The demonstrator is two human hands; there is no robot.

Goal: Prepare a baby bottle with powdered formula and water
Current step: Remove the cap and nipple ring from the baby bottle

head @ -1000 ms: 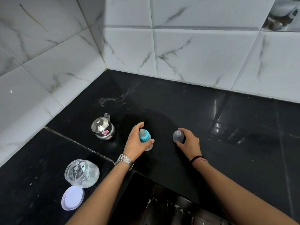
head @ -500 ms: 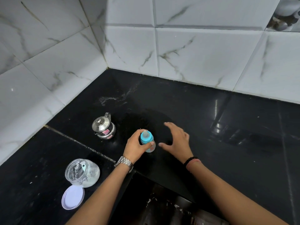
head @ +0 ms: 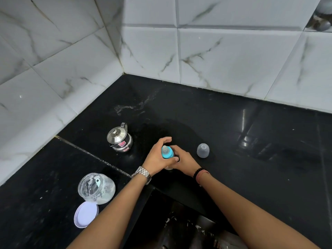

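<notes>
On the black tabletop (head: 251,177), nearest at 8 o'clock, a white lid (head: 86,214) lies touching an open clear jar (head: 96,187). At centre both hands clasp the baby bottle (head: 167,152): the left hand (head: 158,159) has its grip around the blue collar, the right hand (head: 183,161) its grip lower. A clear cap (head: 203,150) stands at 3 o'clock of it, a steel kettle (head: 120,138) at 10 o'clock.

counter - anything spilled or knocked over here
Nothing spilled. The powder jar lies tilted on its side, open, its lid beside it. The clear cap stands apart from the bottle.
</notes>
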